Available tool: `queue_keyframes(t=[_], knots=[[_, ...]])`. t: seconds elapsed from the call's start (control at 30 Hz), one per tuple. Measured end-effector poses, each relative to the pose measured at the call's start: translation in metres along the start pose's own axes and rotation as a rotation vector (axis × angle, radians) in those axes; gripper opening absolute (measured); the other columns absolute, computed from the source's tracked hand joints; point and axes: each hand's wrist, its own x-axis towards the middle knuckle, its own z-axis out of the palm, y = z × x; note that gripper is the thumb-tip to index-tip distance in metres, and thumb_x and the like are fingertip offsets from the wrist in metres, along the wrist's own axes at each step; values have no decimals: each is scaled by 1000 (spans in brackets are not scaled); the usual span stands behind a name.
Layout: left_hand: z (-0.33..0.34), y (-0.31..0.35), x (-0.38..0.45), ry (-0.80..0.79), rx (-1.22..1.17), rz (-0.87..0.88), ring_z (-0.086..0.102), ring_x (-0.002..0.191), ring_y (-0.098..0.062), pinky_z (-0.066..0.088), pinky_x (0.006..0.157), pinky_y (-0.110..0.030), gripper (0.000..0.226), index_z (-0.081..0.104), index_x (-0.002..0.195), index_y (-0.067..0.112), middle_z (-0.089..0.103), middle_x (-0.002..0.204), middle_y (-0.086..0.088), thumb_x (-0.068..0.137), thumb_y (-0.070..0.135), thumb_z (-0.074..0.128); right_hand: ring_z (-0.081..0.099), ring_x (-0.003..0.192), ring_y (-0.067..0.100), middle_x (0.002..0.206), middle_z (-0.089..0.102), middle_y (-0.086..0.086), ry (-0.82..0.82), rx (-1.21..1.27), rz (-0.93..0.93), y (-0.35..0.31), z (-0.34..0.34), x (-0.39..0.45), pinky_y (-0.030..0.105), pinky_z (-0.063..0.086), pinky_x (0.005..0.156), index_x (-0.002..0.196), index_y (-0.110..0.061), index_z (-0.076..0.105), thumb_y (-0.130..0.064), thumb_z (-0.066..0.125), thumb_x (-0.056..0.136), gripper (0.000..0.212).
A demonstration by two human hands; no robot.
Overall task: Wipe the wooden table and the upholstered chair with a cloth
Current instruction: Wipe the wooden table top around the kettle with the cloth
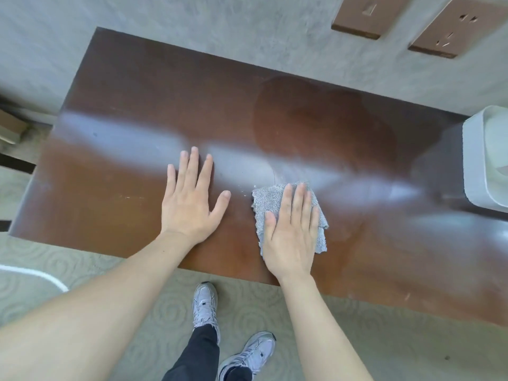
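Tabletop (132,111) spreads bare beyond cloth (261,200).

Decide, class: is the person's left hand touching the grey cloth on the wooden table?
Apart. The head view shows bare wooden table between the left hand and the grey cloth, which lies under the right hand.

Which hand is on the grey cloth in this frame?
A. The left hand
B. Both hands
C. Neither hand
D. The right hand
D. The right hand lies flat with straight fingers on the grey cloth, while the left hand rests flat on the bare wooden table beside it.
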Motion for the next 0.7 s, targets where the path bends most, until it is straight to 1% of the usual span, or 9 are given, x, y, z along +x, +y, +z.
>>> queue_keyframes(t=[0.07,0.17,0.3,0.37,0.47,0.57,0.63,0.7], knots=[[-1,-17,20,-59,124,16,-1,156,-30,-2,124,-48,81,17,163,18,5,169,-14,97,64,21,-8,153,25,166,-7,10,54,-53,38,-9,6,12,46,-1,124,159,-14,2,-44,21,105,65],[4,-23,31,-77,192,11,-4,156,-28,-1,124,-51,81,9,164,23,1,170,-11,96,68,17,-6,153,30,166,-5,13,52,-119,50,-18,5,53,49,-3,123,159,-14,2,-48,17,103,67],[7,-24,30,-49,190,23,-1,156,-30,4,124,-53,82,12,163,21,5,170,-13,96,67,23,-3,152,36,164,-4,22,85,-165,94,-32,-8,126,51,-2,123,159,-10,4,-51,19,103,70],[8,-26,31,-30,190,29,1,156,-31,5,124,-54,82,14,163,20,7,169,-14,96,65,25,-3,152,36,164,-4,24,98,-171,102,-40,-14,161,50,-1,123,158,-9,4,-52,19,103,72],[11,-26,30,-5,186,45,3,156,-31,6,124,-55,81,18,162,17,10,169,-16,96,63,27,-5,153,31,165,-4,19,104,-139,67,-53,-19,202,48,-4,123,159,-12,5,-58,17,102,74],[11,-26,30,2,198,46,4,156,-32,4,124,-54,82,20,162,15,11,168,-17,96,63,27,-7,153,26,167,-3,11,105,-108,26,-58,-20,214,46,-7,123,159,-15,7,-62,17,99,77],[11,-26,30,1,201,49,5,156,-33,4,123,-54,82,20,162,15,11,168,-17,96,63,27,-6,153,25,167,0,6,89,-95,-17,-56,-20,205,46,-6,123,159,-16,9,-60,21,100,74],[9,-25,29,-8,198,50,6,156,-33,4,123,-54,81,19,162,16,11,168,-17,96,63,26,1,154,25,167,9,2,95,-129,-87,-54,-21,186,46,-1,123,158,-17,16,-53,28,102,68]])
